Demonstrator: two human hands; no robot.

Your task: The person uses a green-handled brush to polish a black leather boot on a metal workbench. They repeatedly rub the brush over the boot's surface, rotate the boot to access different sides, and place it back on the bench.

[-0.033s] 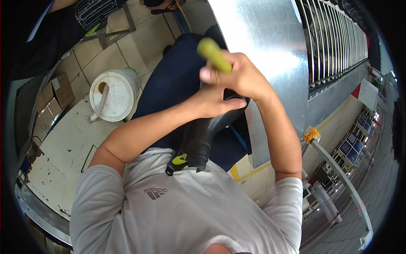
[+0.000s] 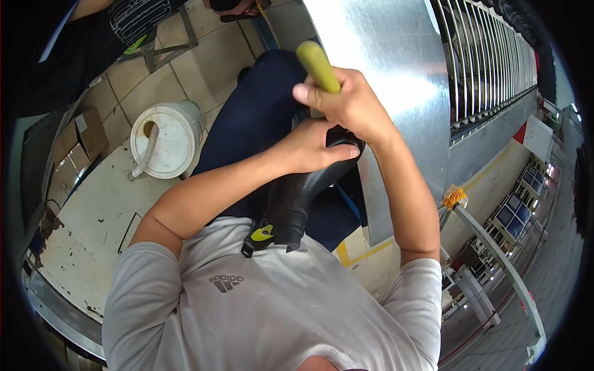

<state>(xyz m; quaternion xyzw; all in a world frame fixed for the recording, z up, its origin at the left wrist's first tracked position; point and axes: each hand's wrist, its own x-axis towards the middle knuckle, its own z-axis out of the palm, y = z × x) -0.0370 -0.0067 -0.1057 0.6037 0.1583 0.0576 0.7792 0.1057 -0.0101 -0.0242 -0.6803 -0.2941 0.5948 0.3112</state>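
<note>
Across my lap lies a black boot (image 2: 297, 204), its shaft toward my shirt and its rounded end pointing away to the right. A yellow-green tab (image 2: 263, 233) and a black buckle hang at the shaft's end. My left hand (image 2: 312, 148) is wrapped round the boot near its rounded end, thumb on top. Just beyond it, my right hand (image 2: 346, 105) grips a tool with a smooth yellow-green handle (image 2: 318, 68) that sticks up out of the fist. The working end of that tool is hidden under the right hand, close against the boot.
A metal worktop (image 2: 383, 62) with a rack of metal bars (image 2: 486, 62) stands at the right. To the left are a white lidded bucket (image 2: 162, 145) with a hose and a cardboard box (image 2: 93, 133). Someone in dark clothes (image 2: 68, 55) is at the upper left.
The yellow-green handle and my right hand have shifted slightly away from me and look less blurred. My left hand and the boot stay nearly in place.
</note>
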